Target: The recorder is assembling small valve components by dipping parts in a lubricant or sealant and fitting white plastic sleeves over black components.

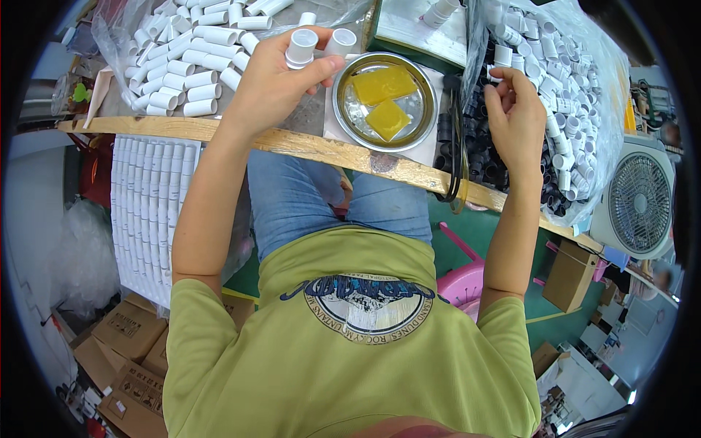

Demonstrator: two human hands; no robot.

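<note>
My left hand [281, 84] is closed around two white plastic tubes, one by the thumb and index finger [301, 50] and the other at the fingertips [341, 42]. Both tubes show pale round ends facing up. Just right of that hand sits a round metal dish [338, 109] with two yellow sponge pieces [383, 85] in it. My right hand [517, 120] is raised over the left edge of a pile of short white plastic fittings [558, 91]. Its fingers are curled but apart, with nothing visible between them. Black fittings [478, 157] lie beneath and beside it.
Loose white tubes [201, 69] heap up at the table's far left. Behind the dish stands a green-edged box [420, 40]. Black cables [454, 139] hang over the wooden table edge [292, 144]. A rack of white tubes [150, 212] is left, a fan [634, 201] right.
</note>
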